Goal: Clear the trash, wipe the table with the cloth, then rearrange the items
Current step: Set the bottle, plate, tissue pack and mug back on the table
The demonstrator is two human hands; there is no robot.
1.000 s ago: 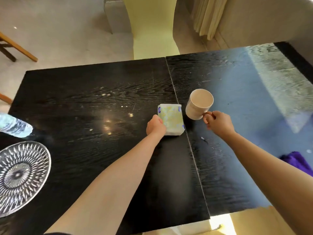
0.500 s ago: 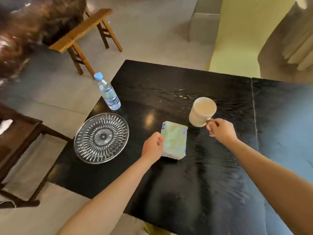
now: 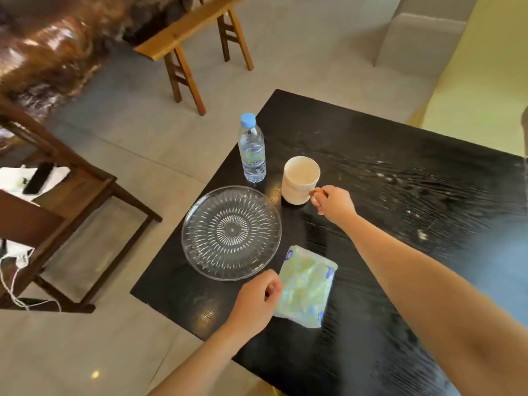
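Where the black table (image 3: 400,181) comes nearest, the left hand (image 3: 254,304) curls its fingers round the left edge of a tissue pack (image 3: 307,284) lying flat. A clear glass plate (image 3: 231,232) sits at the pack's 11 o'clock. At the plate's 1 o'clock, the right hand (image 3: 334,204) pinches the handle of a cream mug (image 3: 300,180). A water bottle (image 3: 253,150) stands upright at the mug's 10 o'clock.

Pinching the handle of a cream mug (image 3: 298,181) with the right hand (image 3: 334,202), beside a water bottle (image 3: 253,152) at the table (image 3: 400,195)'s left edge. Holding the side of a tissue pack (image 3: 307,287) with the left hand (image 3: 254,302), next to a glass plate (image 3: 231,232).
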